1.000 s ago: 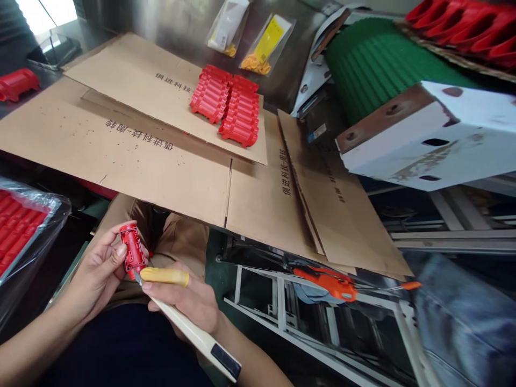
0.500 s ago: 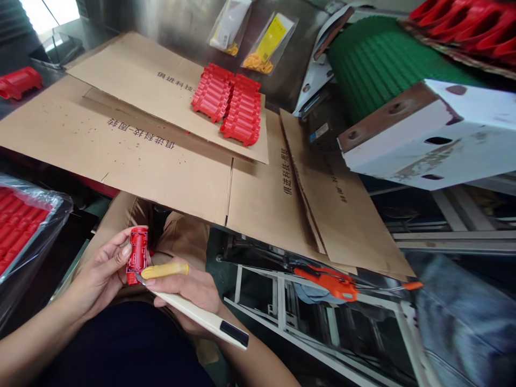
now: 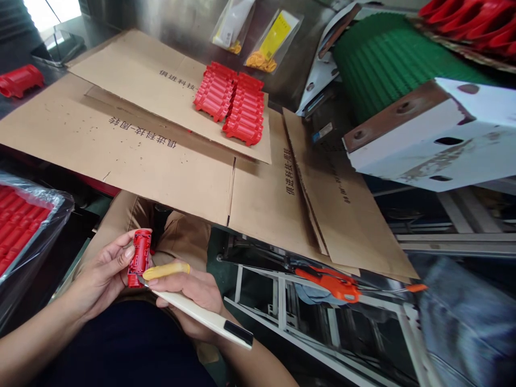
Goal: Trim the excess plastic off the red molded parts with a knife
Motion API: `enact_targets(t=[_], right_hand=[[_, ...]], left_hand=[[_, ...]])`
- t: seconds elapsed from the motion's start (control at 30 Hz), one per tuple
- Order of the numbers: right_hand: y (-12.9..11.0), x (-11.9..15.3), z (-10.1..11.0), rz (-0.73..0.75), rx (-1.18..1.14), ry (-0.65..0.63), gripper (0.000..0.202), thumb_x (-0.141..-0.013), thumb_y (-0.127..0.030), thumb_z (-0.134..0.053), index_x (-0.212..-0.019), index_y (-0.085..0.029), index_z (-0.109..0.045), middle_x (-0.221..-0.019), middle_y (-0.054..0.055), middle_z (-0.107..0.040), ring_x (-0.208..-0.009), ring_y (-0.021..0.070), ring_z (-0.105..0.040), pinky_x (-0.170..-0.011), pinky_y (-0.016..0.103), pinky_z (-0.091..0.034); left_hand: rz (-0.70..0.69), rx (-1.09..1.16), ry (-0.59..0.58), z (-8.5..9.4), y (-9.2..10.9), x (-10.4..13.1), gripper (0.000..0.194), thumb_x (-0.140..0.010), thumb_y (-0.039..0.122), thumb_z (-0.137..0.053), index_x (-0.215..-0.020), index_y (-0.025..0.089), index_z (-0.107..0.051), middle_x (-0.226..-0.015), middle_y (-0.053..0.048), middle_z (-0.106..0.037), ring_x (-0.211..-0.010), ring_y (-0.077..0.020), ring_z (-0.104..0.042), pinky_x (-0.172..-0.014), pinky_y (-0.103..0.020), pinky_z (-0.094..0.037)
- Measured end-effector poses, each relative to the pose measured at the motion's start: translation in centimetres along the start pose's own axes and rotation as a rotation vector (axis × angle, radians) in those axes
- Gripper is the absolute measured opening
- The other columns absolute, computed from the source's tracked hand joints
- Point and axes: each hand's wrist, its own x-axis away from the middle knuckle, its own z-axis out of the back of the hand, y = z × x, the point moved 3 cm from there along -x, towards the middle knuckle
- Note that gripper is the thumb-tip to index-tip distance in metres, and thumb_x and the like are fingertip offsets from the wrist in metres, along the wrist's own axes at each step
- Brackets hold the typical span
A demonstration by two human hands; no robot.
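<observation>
Over my lap, my left hand (image 3: 107, 274) is closed around a red plastic part (image 3: 140, 255), its hollow, ribbed side facing up. My right hand (image 3: 193, 290) grips a knife (image 3: 205, 317) with a long white handle and a black end. A yellow cover (image 3: 167, 269) sits on one finger or the thumb of that hand; which one I cannot tell. The short blade touches or nearly touches the lower end of the red part. Two rows of similar red parts (image 3: 244, 110) lie on the cardboard beyond my hands.
Flat cardboard sheets (image 3: 193, 180) cover the table. A plastic-lined box (image 3: 60, 201) of red parts stands at left. At right are a green ribbed belt (image 3: 387, 64) on a white frame and an orange-handled tool (image 3: 328, 285). Plastic bags (image 3: 274, 40) lie at the back.
The view has shifted slightly. The lower end of the red part shows a little more beside the blade, and both hands keep their holds.
</observation>
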Motion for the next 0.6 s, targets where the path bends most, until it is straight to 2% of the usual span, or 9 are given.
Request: enact_targets(t=[0.3, 0.43, 0.53, 0.6], right_hand=[[-0.8, 0.2, -0.1, -0.057, -0.002, 0.014, 0.014, -0.104, -0.017, -0.071, -0.118, -0.018, -0.074, -0.115, 0.009, -0.084, -0.105, 0.0177, -0.081, -0.094, 0.025, -0.066], [-0.5, 0.0, 0.4, 0.016, 0.034, -0.012, 0.014, -0.105, -0.018, -0.07, -0.119, -0.016, -0.072, -0.114, 0.011, -0.083, -0.105, 0.0177, -0.079, -0.093, 0.026, -0.065], [-0.4, -0.5, 0.8, 0.096, 0.143, -0.164, 0.016, -0.109, -0.024, -0.065, -0.122, -0.016, -0.071, -0.122, 0.013, -0.079, -0.108, 0.0197, -0.075, -0.093, 0.031, -0.065], [-0.6, -0.9, 0.9, 0.098, 0.224, -0.296, 0.018, -0.112, -0.025, -0.058, -0.12, -0.018, -0.073, -0.116, 0.011, -0.079, -0.101, 0.0193, -0.073, -0.087, 0.03, -0.064]], left_hand=[[-0.003, -0.015, -0.024, 0.2, -0.1, 0.1, 0.042, -0.088, 0.031, -0.088, -0.128, 0.025, -0.08, -0.089, -0.008, -0.081, -0.079, -0.0167, -0.077, -0.077, -0.025, -0.066], [-0.037, -0.051, 0.01, 0.0, 0.1, 0.0, 0.044, -0.086, 0.031, -0.09, -0.128, 0.022, -0.079, -0.088, -0.007, -0.079, -0.075, -0.0156, -0.074, -0.072, -0.024, -0.065], [-0.037, -0.081, 0.053, 0.0, 0.4, 0.0, 0.046, -0.081, 0.03, -0.095, -0.124, 0.023, -0.08, -0.087, -0.005, -0.079, -0.075, -0.0151, -0.074, -0.069, -0.023, -0.066], [-0.02, -0.085, 0.073, 0.1, 0.3, 0.1, 0.047, -0.079, 0.03, -0.096, -0.122, 0.022, -0.08, -0.087, -0.005, -0.079, -0.072, -0.0144, -0.074, -0.067, -0.023, -0.066]])
